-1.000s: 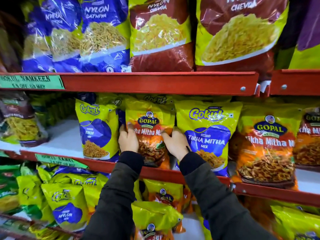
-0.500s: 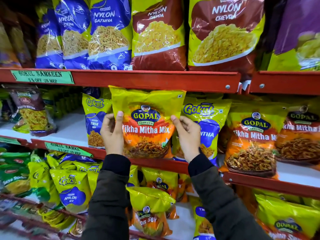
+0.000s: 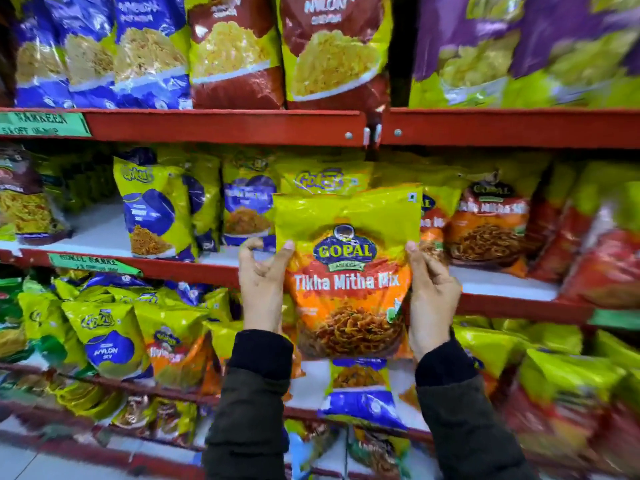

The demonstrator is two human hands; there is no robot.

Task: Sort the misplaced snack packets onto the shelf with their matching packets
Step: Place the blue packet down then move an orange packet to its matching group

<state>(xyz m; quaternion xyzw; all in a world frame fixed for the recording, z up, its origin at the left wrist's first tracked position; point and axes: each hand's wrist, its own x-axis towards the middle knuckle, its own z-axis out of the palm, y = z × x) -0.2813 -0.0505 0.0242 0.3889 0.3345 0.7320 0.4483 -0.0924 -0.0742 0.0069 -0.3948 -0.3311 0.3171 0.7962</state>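
Right in front of the person, red metal shelves run across in tiers, each with a pale deck and green paper price labels taped to the lip. Glossy, crinkled plastic pouches crowd every level: blue and maroon packets up top, purple ones to the right, yellow-and-blue Gokul packets on the middle shelf, and orange Gopal packets standing further right on that same shelf. The edges of the view are blurred. A puffy, pillow-shaped Gopal Tikha Mitha Mix packet is held upright in the air, in front of the middle shelf. The left hand pinches its left edge, thumb on the front; the right hand grips the right edge likewise. Dark sleeves reach up from below.
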